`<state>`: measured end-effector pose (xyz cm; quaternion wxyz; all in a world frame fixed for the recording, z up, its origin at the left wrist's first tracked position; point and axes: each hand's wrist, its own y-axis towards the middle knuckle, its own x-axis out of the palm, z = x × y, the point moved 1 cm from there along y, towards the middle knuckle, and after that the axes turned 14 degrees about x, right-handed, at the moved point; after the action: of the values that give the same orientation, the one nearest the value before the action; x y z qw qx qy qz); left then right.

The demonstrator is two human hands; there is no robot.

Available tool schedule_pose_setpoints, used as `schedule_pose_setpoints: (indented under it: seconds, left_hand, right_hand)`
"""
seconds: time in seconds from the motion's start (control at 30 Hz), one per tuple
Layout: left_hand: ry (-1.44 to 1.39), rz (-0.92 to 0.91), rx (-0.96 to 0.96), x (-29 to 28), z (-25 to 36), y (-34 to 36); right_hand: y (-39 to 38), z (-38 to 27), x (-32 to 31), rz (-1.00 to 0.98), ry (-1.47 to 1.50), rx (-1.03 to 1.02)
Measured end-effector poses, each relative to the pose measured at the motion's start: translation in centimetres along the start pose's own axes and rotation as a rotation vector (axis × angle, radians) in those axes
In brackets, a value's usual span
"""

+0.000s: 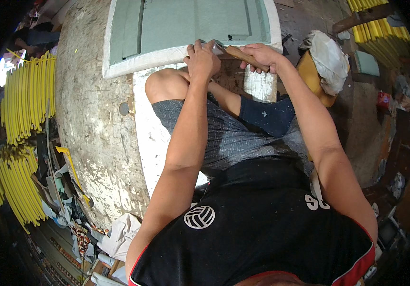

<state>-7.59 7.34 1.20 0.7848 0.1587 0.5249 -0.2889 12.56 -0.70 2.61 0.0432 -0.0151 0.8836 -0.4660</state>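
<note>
A pale green panel with a white, cloth-like edging lies in front of me at the top of the view. My left hand rests on its near edge, the fingers bent over the white edging and gripping it. In my right hand is a wooden-handled tool, its handle slanting up to the left. The tool's far end reaches the edging just beside my left fingertips. What shows there is small, and I cannot make out whether it is a blade.
A worn, paint-stained board spreads to my left. Bundles of yellow strips stand beyond it, with more yellow strips at the far right. A white bag lies on a yellow-brown object. Scraps clutter both sides.
</note>
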Motion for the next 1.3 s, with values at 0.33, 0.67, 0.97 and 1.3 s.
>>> schedule_pose_setpoints:
  seconds: [0.33, 0.67, 0.97, 1.3]
  left_hand:
    - [0.0, 0.042, 0.005, -0.2, -0.2, -0.2]
    - [0.037, 0.05, 0.06, 0.7, -0.7, 0.0]
    - [0.015, 0.066, 0.24, 2.1, -2.6, 0.2]
    - [0.025, 0.146, 0.285, 2.4, -2.9, 0.1]
  right_hand:
    - [-0.8, 1.0, 8.6, 0.64, -0.591, -0.556]
    - [-3.5, 4.7, 6.5, 0.668, -0.23, -0.432]
    - [-5.6, 1.2, 6.8, 0.704, -0.602, -0.377]
    - [-4.5, 1.7, 7.3, 0.717, -0.521, -0.422]
